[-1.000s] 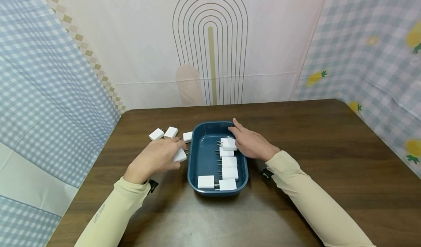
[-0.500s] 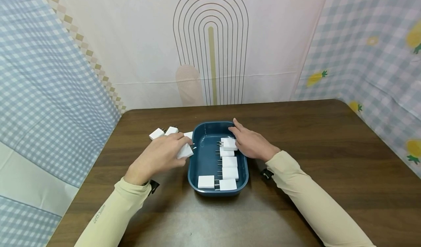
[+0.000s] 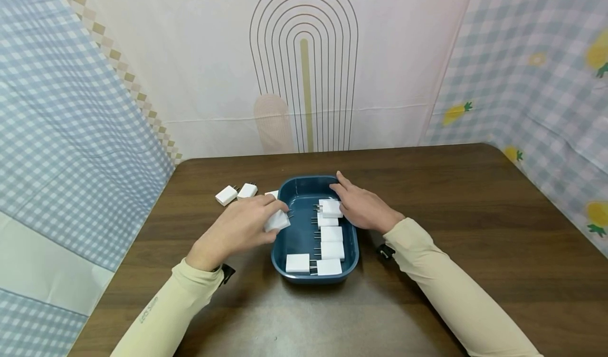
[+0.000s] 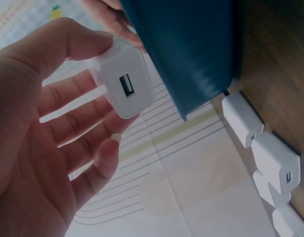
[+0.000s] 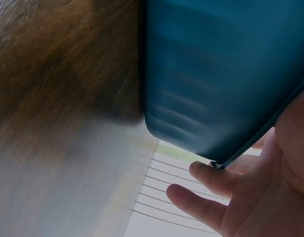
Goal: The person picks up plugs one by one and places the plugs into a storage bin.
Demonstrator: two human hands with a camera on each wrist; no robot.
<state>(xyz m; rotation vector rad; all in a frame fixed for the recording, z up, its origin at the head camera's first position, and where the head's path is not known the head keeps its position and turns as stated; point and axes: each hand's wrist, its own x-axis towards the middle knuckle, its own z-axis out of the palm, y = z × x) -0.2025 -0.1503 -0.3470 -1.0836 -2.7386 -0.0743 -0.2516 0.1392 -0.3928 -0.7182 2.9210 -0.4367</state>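
In the head view, my left hand (image 3: 239, 227) pinches a white USB wall charger (image 3: 277, 221) at the left rim of a dark blue tray (image 3: 315, 280). The charger's prongs point right, over the tray. The left wrist view shows the USB port of this charger (image 4: 126, 84), with the thumb on one side and fingers on the other. My right hand (image 3: 363, 205) rests on the tray's far right rim with its fingers extended. Several more chargers (image 3: 331, 234) lie inside the tray, mostly along its right side, prongs leftward.
Left of the tray, loose chargers (image 3: 226, 195) lie on the brown wooden table (image 3: 442, 188); one is partly hidden behind my left hand. A patterned cloth (image 3: 214, 56) hangs behind the table, with checked cloth on both sides.
My left hand has moved right with the charger, from beside the tray to its left rim. My right hand and the tray have stayed put.
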